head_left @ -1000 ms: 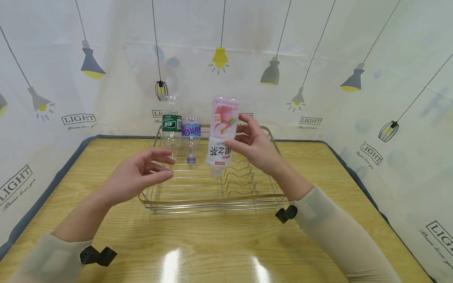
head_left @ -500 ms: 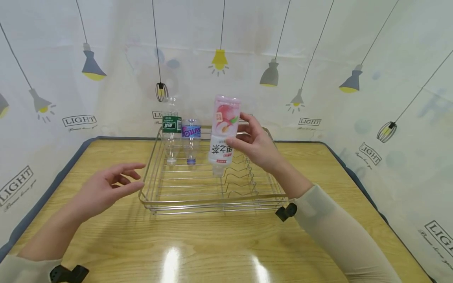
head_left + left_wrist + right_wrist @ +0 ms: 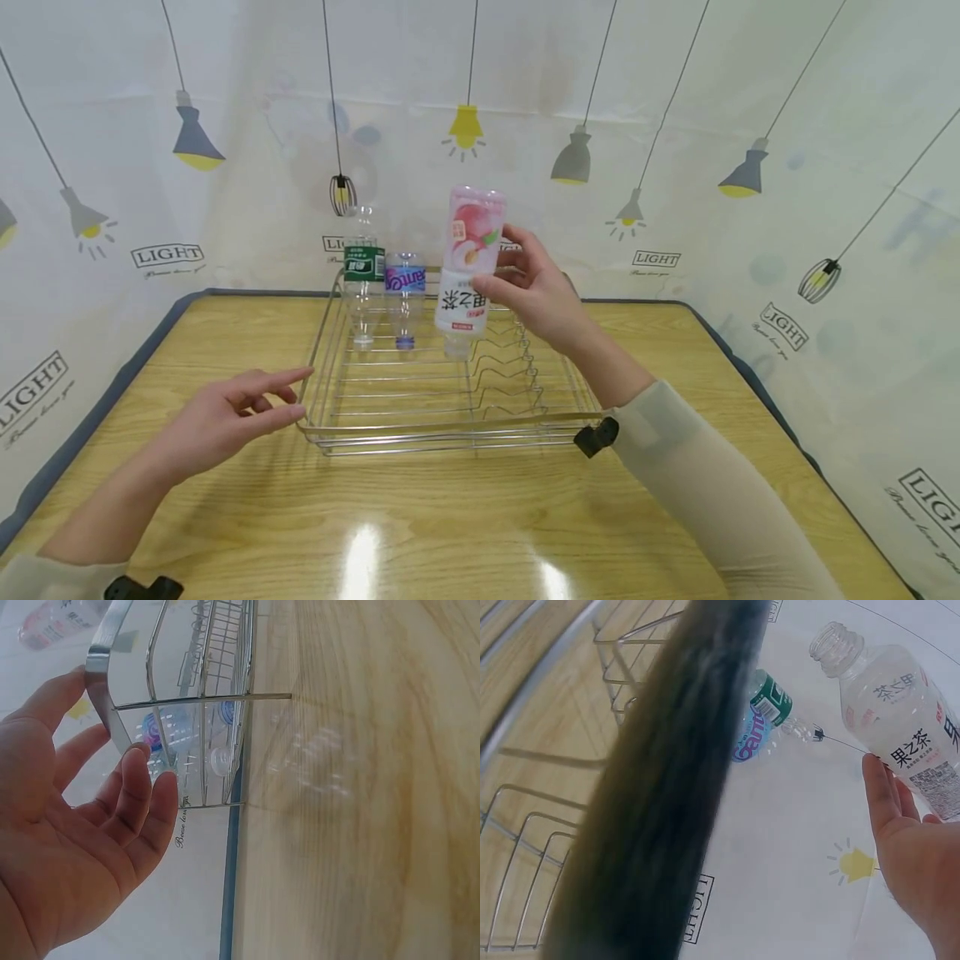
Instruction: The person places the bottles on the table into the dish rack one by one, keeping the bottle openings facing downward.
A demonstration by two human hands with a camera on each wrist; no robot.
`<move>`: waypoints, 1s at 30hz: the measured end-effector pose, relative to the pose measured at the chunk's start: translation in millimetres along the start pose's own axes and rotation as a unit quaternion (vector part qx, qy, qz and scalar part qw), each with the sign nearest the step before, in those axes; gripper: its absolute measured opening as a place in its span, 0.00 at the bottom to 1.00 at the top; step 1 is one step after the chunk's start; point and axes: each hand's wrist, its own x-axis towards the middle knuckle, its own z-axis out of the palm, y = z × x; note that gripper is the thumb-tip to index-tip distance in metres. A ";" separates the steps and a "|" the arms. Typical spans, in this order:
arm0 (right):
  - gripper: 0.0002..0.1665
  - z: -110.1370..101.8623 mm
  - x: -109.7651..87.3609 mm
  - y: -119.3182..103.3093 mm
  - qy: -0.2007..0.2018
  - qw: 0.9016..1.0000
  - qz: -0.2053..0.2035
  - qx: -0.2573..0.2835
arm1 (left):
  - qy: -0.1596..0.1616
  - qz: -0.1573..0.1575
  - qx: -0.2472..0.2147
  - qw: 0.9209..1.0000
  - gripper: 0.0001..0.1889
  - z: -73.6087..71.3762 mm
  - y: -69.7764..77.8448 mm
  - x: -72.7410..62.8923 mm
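My right hand (image 3: 542, 298) grips an upside-down clear plastic bottle (image 3: 471, 258) with a pink peach label, its neck pointing down. It is held up over the wire dish rack (image 3: 405, 431); in the right wrist view the bottle (image 3: 900, 712) has an uncapped neck. My left hand (image 3: 213, 421) is at the rack's left front corner, fingers loosely bent. Seen from the left wrist, the fingertips of that hand (image 3: 82, 802) are at the rack's metal rim (image 3: 101, 667). A green-labelled bottle (image 3: 363, 265) and a smaller purple-labelled bottle (image 3: 405, 279) stand upside down in the rack's back left.
Along the rack's right side runs a row of zigzag wire dividers (image 3: 510, 367). The rack stands on a wooden table (image 3: 450, 508) with a dark blue back edge. A cloth backdrop (image 3: 675, 108) printed with hanging lamps rises behind and at both sides.
My left hand has drawn back left from over the rack, then come to its left front rim. My right hand has raised the peach-labelled bottle slightly. The two standing bottles stay put.
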 end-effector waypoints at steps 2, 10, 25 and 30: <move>0.47 1.7 4.0 -1.2 0.000 1.000 -0.001 0.003 | -0.004 -0.004 -0.002 1.000 0.29 0.9 -0.6 0.2; 0.49 11.8 28.1 -8.6 0.012 1.000 -0.002 0.016 | -0.007 -0.026 -0.024 0.999 0.30 3.4 -2.4 0.4; 0.43 35.5 72.6 4.8 0.070 0.994 -0.001 0.080 | -0.012 -0.033 -0.034 0.999 0.30 5.0 -5.4 1.1; 0.42 45.0 84.9 10.1 0.090 0.990 0.001 0.105 | -0.010 -0.032 -0.033 0.999 0.30 5.4 -4.0 0.7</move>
